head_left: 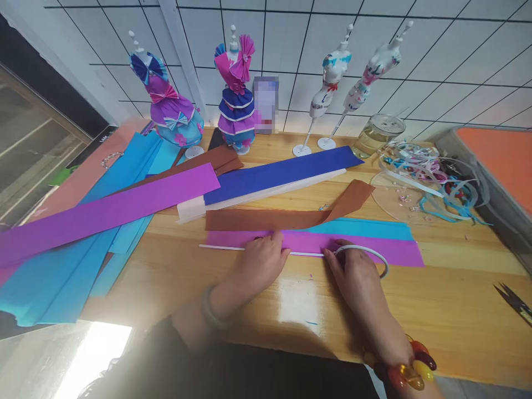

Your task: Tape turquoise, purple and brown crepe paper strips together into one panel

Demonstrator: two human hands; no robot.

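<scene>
A narrow white ribbon (305, 254) lies along the near edge of a flat purple strip (305, 242). My left hand (266, 259) has its fingers curled, pressing down on the ribbon and the purple strip. Closed too, my right hand (357, 274) pinches the ribbon further right, and the ribbon's free part curls in a loop over that hand. A light blue strip (366, 228) shows behind the purple one. Partly over both lies a brown strip (266, 219), its right end bent away. My fingertips are partly hidden.
Blue strips (124, 216) and a long purple strip (103, 205) pile at left. Dressed mini mannequins (236, 105) and printed ones (332, 66) stand behind, near a glass jar (378, 133). Tangled ribbons (440, 177) lie right, by a grey bin (477, 177); scissors (515, 302) sit front right.
</scene>
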